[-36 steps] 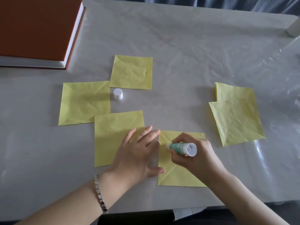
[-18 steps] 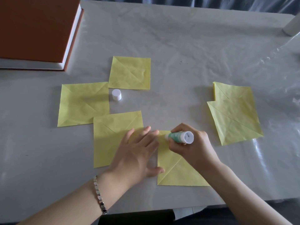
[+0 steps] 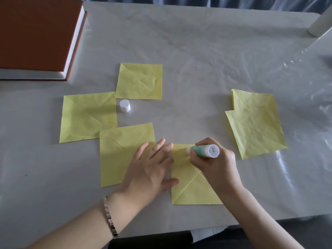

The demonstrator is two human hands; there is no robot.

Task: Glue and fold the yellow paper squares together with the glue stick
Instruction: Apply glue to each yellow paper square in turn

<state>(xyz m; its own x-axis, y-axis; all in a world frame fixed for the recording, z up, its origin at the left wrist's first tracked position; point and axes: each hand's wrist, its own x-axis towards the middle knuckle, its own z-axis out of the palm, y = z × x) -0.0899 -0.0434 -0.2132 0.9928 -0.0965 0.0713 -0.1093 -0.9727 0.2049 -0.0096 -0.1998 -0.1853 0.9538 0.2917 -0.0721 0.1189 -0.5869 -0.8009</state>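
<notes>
The right hand (image 3: 215, 164) is curled tightly around the glue stick (image 3: 204, 150), a green-and-white tube lying almost level. Its pale tip points toward 9 o'clock and meets the nearest yellow square (image 3: 194, 191) close to that sheet's far edge. The round white base of the tube faces the camera and carries a small dark mark, too tiny to read. No other brand or lettering can be made out.

The left hand (image 3: 149, 169) lies flat with its fingers straight and spread. Its thumb rests on the left edge of the nearest square, and its fingers reach over the neighbouring yellow square (image 3: 116, 153) at 8 o'clock. A silver bracelet (image 3: 110, 217) circles that wrist.

The nearest square sits at 5 o'clock on the table (image 3: 197, 42), which is covered in wrinkled clear plastic, and it shows diagonal creases. Another creased square (image 3: 86, 115) lies at 9 o'clock, its near corner tucked under the 8 o'clock sheet. A fourth square (image 3: 140, 81) lies at 11 o'clock. The white cap (image 3: 125, 105) stands upright between these two, just beside the 9 o'clock sheet. At 3 o'clock, two overlapping squares (image 3: 258, 126) lie well apart from the rest.

A thick orange-brown book (image 3: 36, 33) occupies 10 o'clock, its cover plain. A white cylinder (image 3: 318, 24) stands at 2 o'clock, cut off by the frame.
</notes>
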